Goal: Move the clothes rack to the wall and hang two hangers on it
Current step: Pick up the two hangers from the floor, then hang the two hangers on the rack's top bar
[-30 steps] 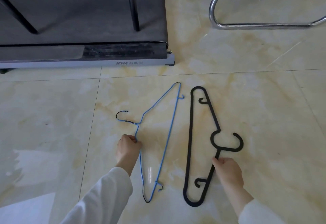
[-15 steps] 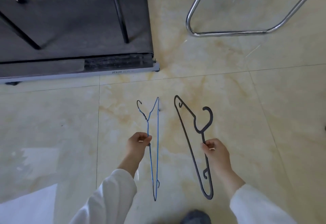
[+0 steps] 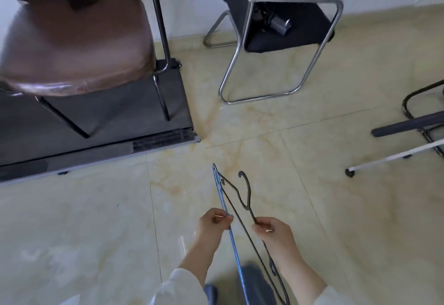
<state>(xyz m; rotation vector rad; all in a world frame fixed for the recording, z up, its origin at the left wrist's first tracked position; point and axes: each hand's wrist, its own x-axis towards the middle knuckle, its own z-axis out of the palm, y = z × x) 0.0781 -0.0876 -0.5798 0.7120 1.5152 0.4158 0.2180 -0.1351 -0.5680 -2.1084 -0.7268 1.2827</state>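
Note:
My left hand (image 3: 215, 221) is closed on a thin blue wire hanger (image 3: 231, 237), held edge-on above the floor so it looks like a narrow line. My right hand (image 3: 271, 229) grips a black plastic hanger (image 3: 240, 208) by the neck just below its hook, which points up and away from me. The two hangers nearly touch at their far tips. At the right edge, a white bar with a black foot (image 3: 394, 158) and a dark padded bar may belong to the clothes rack; I cannot tell for sure.
A brown padded chair (image 3: 77, 40) stands on a dark treadmill deck (image 3: 96, 136) at the left. A black chair with a chrome frame (image 3: 283, 28) sits near the white wall at the back. Marble floor tiles (image 3: 312, 184) spread between them.
Both hangers have come up off the floor in my hands and closer together. The view has risen, bringing the chairs, the wall and the bars at right into sight.

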